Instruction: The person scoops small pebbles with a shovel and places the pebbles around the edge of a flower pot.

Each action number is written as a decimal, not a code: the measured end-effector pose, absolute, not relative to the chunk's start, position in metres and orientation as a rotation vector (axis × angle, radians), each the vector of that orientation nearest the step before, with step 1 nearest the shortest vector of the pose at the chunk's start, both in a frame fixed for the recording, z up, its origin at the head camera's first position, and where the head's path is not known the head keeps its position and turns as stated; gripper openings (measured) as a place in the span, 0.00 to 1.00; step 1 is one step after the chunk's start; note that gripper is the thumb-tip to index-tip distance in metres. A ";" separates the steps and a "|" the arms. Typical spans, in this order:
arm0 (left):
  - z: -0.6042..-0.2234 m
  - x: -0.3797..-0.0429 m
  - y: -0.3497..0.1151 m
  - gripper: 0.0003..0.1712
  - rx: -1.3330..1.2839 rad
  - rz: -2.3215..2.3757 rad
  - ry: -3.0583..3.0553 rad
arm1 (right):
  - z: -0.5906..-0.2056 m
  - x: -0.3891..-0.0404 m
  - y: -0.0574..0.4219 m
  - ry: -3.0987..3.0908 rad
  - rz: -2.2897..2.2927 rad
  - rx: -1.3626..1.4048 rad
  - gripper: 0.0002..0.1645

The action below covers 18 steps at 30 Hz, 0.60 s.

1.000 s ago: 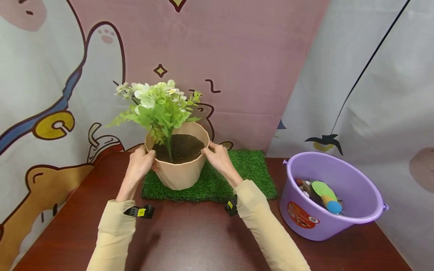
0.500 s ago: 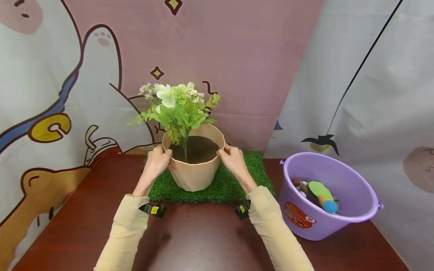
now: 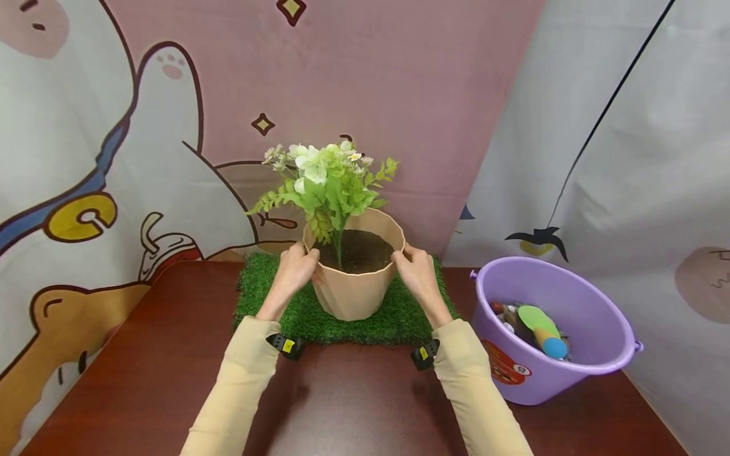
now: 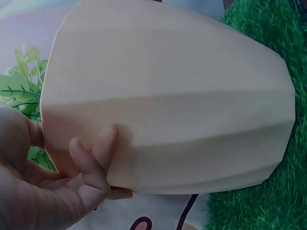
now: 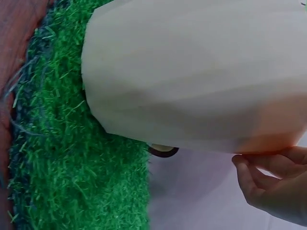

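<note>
A cream faceted flowerpot (image 3: 350,294) with dark soil (image 3: 365,252) stands over a green turf mat (image 3: 393,320). Leafy stems with white flowers (image 3: 313,163) rise from the soil, left of its middle. My left hand (image 3: 295,269) pinches the pot's rim on the left, thumb inside; in the left wrist view its fingers (image 4: 88,160) lie against the outer wall. On the opposite side my right hand (image 3: 415,271) pinches the rim too. Its fingers (image 5: 273,167) show at the pot's edge in the right wrist view. Whether the pot's base touches the turf cannot be told.
A purple bucket (image 3: 576,291) stands at the right of the brown table (image 3: 353,399). Inside it lie small stones and a green, tan and blue object (image 3: 542,329). A printed cloth (image 3: 365,76) hangs close behind the mat.
Both hands have carried the pot with its flowers rightward, from the mat's left part to about its middle. Their hold on the rim looks the same. The bucket stays put.
</note>
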State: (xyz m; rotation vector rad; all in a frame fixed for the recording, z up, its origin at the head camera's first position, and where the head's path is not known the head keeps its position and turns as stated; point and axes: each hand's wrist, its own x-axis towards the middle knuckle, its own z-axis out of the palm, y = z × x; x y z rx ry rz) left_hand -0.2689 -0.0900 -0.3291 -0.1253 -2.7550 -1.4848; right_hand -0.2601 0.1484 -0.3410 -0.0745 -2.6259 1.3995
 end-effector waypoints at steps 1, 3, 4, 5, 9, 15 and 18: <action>-0.330 -0.269 -0.089 0.18 -0.119 -1.486 -2.757 | -0.343 -0.261 0.149 -2.619 1.395 -0.073 0.32; -0.333 -0.269 -0.089 0.18 -0.099 -1.481 -2.751 | -0.346 -0.262 0.148 -2.600 1.386 -0.059 0.33; -0.334 -0.268 -0.089 0.19 -0.087 -1.465 -2.747 | -0.348 -0.262 0.147 -2.592 1.381 -0.050 0.33; -0.335 -0.267 -0.088 0.19 -0.074 -1.448 -2.744 | -0.350 -0.263 0.147 -2.587 1.374 -0.042 0.33; -0.340 -0.262 -0.085 0.20 -0.015 -1.394 -2.730 | -0.354 -0.261 0.145 -2.597 1.395 -0.027 0.36; -0.348 -0.256 -0.079 0.30 0.102 -1.331 -2.670 | -0.350 -0.251 0.146 -2.626 1.385 0.008 0.37; -0.352 -0.253 -0.074 0.31 0.122 -1.310 -2.584 | -0.343 -0.242 0.147 -2.649 1.322 0.044 0.36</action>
